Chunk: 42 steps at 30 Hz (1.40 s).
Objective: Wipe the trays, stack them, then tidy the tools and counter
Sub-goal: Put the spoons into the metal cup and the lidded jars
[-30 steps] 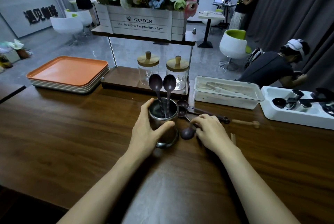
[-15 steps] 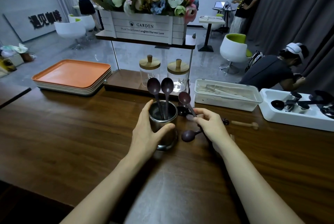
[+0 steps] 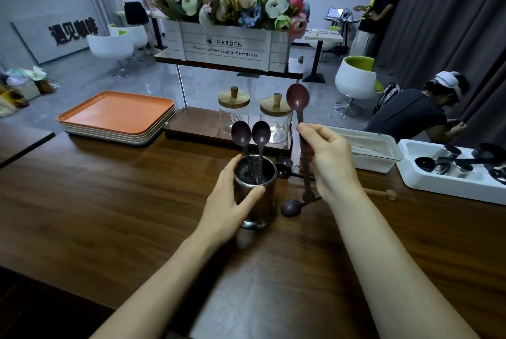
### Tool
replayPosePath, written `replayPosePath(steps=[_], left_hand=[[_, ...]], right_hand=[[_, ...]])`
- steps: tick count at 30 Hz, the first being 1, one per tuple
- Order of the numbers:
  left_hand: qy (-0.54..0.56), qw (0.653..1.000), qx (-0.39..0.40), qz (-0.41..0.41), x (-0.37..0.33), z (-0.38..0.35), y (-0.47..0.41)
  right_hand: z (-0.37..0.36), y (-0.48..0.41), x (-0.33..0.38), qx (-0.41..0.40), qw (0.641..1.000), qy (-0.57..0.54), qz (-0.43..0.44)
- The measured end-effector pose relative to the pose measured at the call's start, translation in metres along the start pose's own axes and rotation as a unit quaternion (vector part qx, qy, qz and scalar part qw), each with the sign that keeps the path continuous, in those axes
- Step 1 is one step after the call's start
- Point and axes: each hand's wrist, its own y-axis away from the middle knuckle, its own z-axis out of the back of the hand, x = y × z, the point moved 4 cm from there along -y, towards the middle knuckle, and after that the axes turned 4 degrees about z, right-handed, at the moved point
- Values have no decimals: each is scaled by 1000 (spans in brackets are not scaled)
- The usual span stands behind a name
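Note:
My left hand (image 3: pixel 228 196) grips the side of a steel cup (image 3: pixel 258 201) standing on the wooden counter (image 3: pixel 109 201). Two dark purple spoons (image 3: pixel 250 136) stand in the cup, bowls up. My right hand (image 3: pixel 328 160) holds a third dark purple spoon (image 3: pixel 298 97) upright by its handle, just right of the cup, its bowl raised above the others. Another spoon (image 3: pixel 291 207) lies flat on the counter below my right hand, and small measuring scoops (image 3: pixel 283 166) lie behind the cup. A stack of orange trays (image 3: pixel 117 115) sits at the back left.
A low wooden shelf with two glass jars (image 3: pixel 234 114) and a flower crate (image 3: pixel 232 45) stands behind the cup. A white lidded box (image 3: pixel 375 149) and a white tray of metal cups and scoops (image 3: pixel 451 171) sit to the right. A small wooden stick (image 3: pixel 383 192) lies nearby. People are in the background.
My right hand picked a spoon off the counter and lifted it upright beside the cup. My left hand stayed on the cup.

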Motion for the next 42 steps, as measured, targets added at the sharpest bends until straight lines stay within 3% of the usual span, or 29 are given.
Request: replayPosePath(steps=[11, 22, 27, 35, 37, 40, 42], left_hand=[[11, 1000, -6, 1, 2, 5, -2], [7, 1000, -14, 8, 9, 5, -8], [2, 1000, -20, 10, 7, 4, -10], [0, 998, -65, 20, 5, 2, -12], [-6, 997, -79, 21, 4, 1, -13], [-29, 996, -79, 11, 2, -1, -14], [-33, 996, -78, 10, 0, -1, -14]], right_hand=[[-8, -2, -1, -30, 996, -82, 20], [-15, 12, -43, 7, 995, 97, 37], [-19, 8, -50, 47, 973, 214, 75], [10, -5, -71, 25, 985, 164, 42], [32, -9, -80, 31, 960, 274, 37], [64, -12, -100, 106, 833, 543, 19], [73, -12, -111, 148, 792, 592, 10]])
